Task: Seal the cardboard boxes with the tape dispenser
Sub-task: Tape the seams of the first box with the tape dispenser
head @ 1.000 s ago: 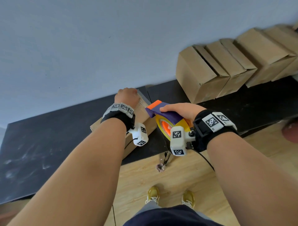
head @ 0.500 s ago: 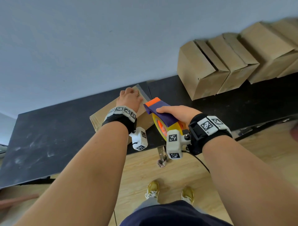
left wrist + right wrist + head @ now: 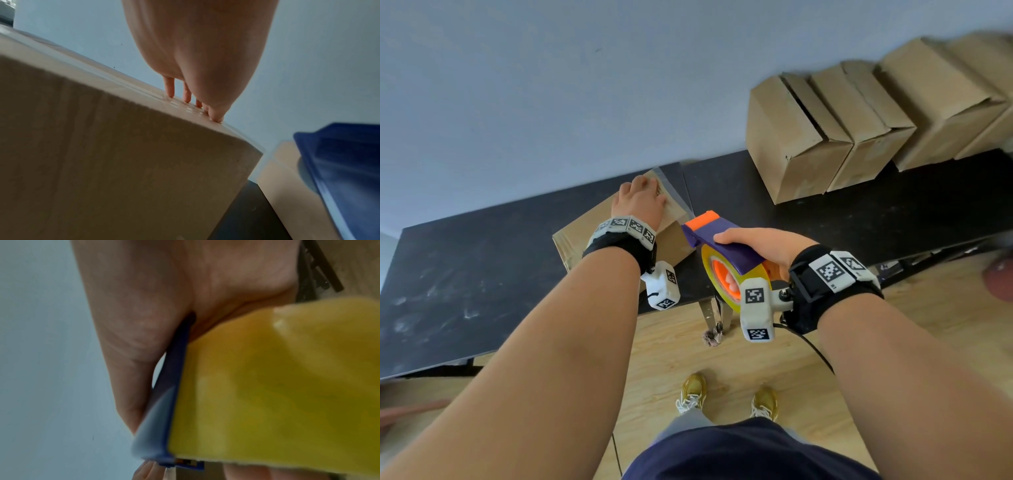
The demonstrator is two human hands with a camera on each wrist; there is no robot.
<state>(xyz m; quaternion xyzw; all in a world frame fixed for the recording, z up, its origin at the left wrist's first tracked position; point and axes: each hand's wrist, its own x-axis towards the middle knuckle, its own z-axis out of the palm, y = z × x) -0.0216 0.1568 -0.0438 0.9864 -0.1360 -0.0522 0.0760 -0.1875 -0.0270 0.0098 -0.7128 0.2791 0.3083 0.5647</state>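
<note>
box: cardboard box (image 3: 619, 236) sits on the black table (image 3: 482, 281), centre-left of the head view, turned at a diagonal to the table edge
tape: clear strip (image 3: 671, 202) runs across the box top and off the corner toward the dispenser – not cut yet, as far as I can tell
left hand: left hand (image 3: 642, 198) is on the box top; in the left wrist view the fingertips (image 3: 170, 91) press straight down on the tape, nothing grasped
right hand: right hand (image 3: 760, 246) is wrapped around the tape dispenser (image 3: 722, 253) – thumb on the purple housing, remaining fingers hidden under it
dispenser position: mid-frame, just right of the box's near corner, clear of the box and over the table edge
dispenser axis: long axis runs lower right to upper left in the head view; orange nose (image 3: 702, 221) points at the box corner, yellow roll (image 3: 726, 284) hangs below
risk 1: pulling before the strip is cut would drag the box or peel the tape – the left hand's pressure is the only anchor
risk 2: a slack free span could twist and stick to itself
risk 3: tape tracks near the box edge here; whether it covers the flap seam I can't tell – if off, the seal is weak
queue: more cardboard boxes (image 3: 825, 137) in the upper right, one with a visible open seam
</note>
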